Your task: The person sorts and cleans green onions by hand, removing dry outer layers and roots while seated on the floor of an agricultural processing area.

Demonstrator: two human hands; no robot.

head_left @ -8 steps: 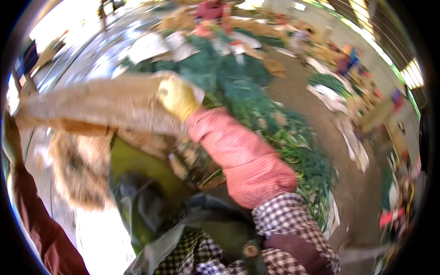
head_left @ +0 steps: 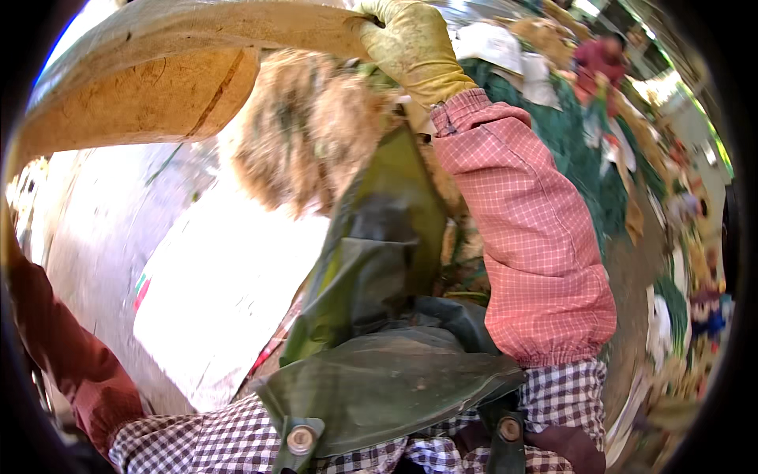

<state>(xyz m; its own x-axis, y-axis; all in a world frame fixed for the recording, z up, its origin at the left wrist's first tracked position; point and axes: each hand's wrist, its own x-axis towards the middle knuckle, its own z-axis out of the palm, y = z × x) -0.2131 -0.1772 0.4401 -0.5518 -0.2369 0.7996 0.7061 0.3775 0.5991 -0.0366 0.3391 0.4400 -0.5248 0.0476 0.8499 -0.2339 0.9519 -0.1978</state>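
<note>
A wide brown sack (head_left: 197, 35) stretches across the upper left, held up in front of me. Its lower part hangs in a fold with a dark crease. My right hand (head_left: 410, 47), in a stained yellow glove, grips the sack's right end with fingers wrapped over the edge. At the far left rim only a sliver of my left hand (head_left: 9, 225) shows, beside the sack's left end; its fingers are hidden by the dark border. I wear a dark green waterproof apron (head_left: 395, 387), its olive inner side partly turned up, below the sack.
A heap of brown fibrous material (head_left: 304, 130) lies beyond the apron, with a bright white sheet (head_left: 229, 284) on the floor to the left. Dark green netting (head_left: 584, 174) and white sheets (head_left: 489, 51) lie to the right. A person in red (head_left: 598, 67) is at the upper right.
My view has swung left and downward. The sack and my right hand now sit higher in the picture, and more of the fibrous heap and white sheet shows. My right hand keeps its grip.
</note>
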